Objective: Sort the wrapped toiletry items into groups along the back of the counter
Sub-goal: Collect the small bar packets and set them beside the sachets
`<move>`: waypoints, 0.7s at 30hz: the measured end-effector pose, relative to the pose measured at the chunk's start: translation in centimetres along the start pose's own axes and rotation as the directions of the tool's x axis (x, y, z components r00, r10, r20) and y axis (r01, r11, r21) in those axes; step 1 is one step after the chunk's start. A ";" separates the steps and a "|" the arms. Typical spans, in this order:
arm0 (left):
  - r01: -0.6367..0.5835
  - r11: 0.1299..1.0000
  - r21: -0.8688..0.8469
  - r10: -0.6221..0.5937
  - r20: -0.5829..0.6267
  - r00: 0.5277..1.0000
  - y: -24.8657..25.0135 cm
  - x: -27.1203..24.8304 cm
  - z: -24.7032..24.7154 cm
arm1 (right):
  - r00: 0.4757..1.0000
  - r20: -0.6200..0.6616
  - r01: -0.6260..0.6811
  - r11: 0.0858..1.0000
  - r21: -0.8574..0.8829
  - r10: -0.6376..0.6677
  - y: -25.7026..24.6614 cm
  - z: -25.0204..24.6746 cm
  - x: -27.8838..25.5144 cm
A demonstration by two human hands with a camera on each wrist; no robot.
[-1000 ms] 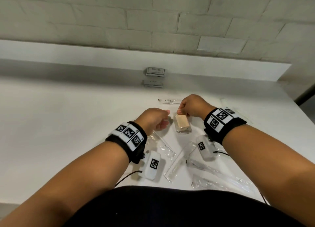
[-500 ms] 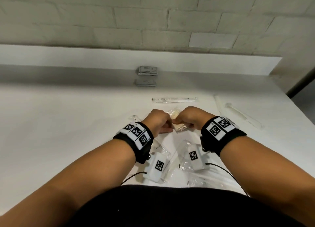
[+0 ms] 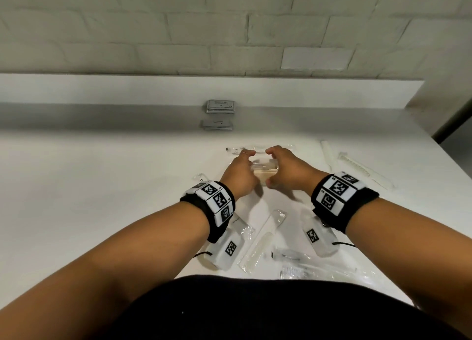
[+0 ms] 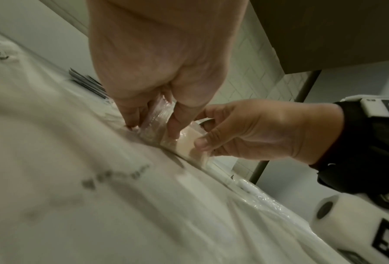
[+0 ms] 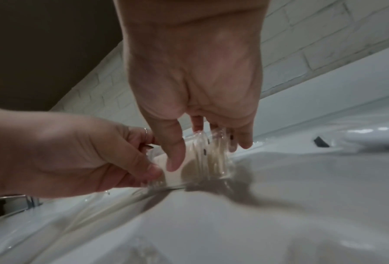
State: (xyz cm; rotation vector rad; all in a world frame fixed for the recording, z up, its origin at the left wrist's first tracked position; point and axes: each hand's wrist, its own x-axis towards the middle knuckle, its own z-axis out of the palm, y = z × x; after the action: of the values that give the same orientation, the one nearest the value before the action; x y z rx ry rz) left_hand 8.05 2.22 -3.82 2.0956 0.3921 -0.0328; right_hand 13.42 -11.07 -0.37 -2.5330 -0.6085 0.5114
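A cream soap bar in clear wrap (image 3: 264, 170) sits crosswise between my two hands at mid-counter. My left hand (image 3: 242, 167) pinches its left end with thumb and fingers. My right hand (image 3: 282, 167) grips its right end the same way. In the left wrist view my left hand's fingers (image 4: 174, 123) curl over the soap bar (image 4: 186, 145). From the right wrist, the soap bar (image 5: 202, 160) stands on edge at or just above the counter. Two stacks of grey sachets (image 3: 221, 106) (image 3: 217, 124) lie at the back wall.
A wrapped toothbrush (image 3: 233, 149) lies just beyond my hands. White combs (image 3: 357, 167) lie to the right, near the counter's right edge. Several clear-wrapped packets (image 3: 263, 240) (image 3: 306, 265) lie under my wrists by the front edge. A raised ledge (image 3: 102, 89) runs along the back.
The soap lay lengthwise under my right fingers; my left hand joined it, and both hands now hold it crosswise, slightly farther back toward the toothbrush.
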 end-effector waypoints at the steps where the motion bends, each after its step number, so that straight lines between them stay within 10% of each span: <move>1: -0.013 1.000 0.024 0.013 -0.009 1.000 -0.2 0.1 0.1 | 0.999 0.008 -0.038 0.999 0.015 0.038 0.1 -0.1 -0.1; 14: -0.125 0.992 -0.008 0.125 -0.008 0.992 -0.2 -0.9 0.6 | 0.984 -0.049 0.175 0.973 0.148 -0.169 0.0 0.9 -0.8; 21: -0.088 0.986 -0.141 0.087 -0.014 0.996 -0.5 -0.5 1.4 | 1.000 0.030 -0.005 0.982 0.191 -0.001 0.2 1.5 -0.3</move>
State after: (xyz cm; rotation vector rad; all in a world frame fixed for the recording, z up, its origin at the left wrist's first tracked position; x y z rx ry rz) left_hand 7.65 1.20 -4.93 1.9705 0.2982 0.0541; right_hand 12.59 -10.81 -1.59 -2.3490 -0.5403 0.5803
